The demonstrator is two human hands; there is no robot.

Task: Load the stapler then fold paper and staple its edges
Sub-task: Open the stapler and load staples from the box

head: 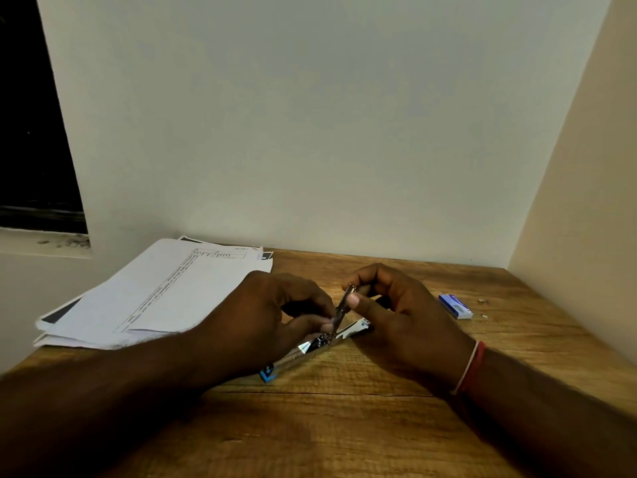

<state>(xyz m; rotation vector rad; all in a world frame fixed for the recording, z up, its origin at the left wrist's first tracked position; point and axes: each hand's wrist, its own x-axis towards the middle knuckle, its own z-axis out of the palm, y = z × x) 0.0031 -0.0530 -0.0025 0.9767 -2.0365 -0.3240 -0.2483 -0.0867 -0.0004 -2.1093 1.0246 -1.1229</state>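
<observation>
The left hand (272, 319) and right hand (403, 315), close together, pinch the raised metal arm of the stapler (331, 343) lying open on the table (344, 426); a slipped grip could let it snap shut and nip them.

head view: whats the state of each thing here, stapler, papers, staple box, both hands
stapler: swung open, base flat on the table, its metal arm raised
left hand: pinches the stapler's raised arm low down
right hand: pinches the same arm near its tip
paper stack: lying flat, unfolded
staple box: lying flat, untouched; open or shut unclear
</observation>
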